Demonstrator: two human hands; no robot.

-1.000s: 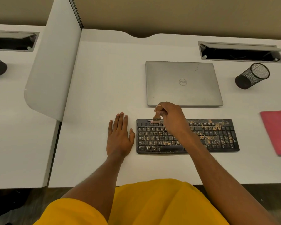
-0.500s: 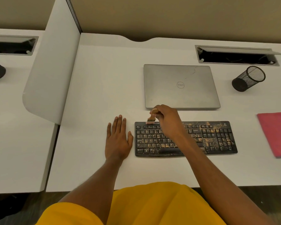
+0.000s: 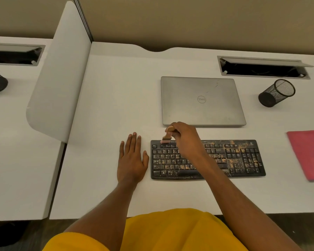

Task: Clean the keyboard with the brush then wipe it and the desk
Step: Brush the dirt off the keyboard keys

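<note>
A black keyboard (image 3: 241,158) lies on the white desk (image 3: 116,98), speckled with tan dirt, thickest on its right half. My right hand (image 3: 186,138) grips a small wooden-handled brush (image 3: 166,136) whose pale bristles touch the keyboard's top left edge. My forearm crosses the keyboard's middle and hides some keys. My left hand (image 3: 131,159) rests flat on the desk just left of the keyboard, fingers straight. A red cloth (image 3: 308,153) lies flat at the right edge of the desk.
A closed grey laptop (image 3: 201,101) sits just behind the keyboard. A black mesh pen cup (image 3: 275,93) lies tipped at the back right, below an open cable hatch (image 3: 263,67). A white divider panel (image 3: 62,84) bounds the desk on the left.
The brush has slid left along the keyboard's top row, from near the middle-left to the top left edge. My left hand has stayed flat in place.
</note>
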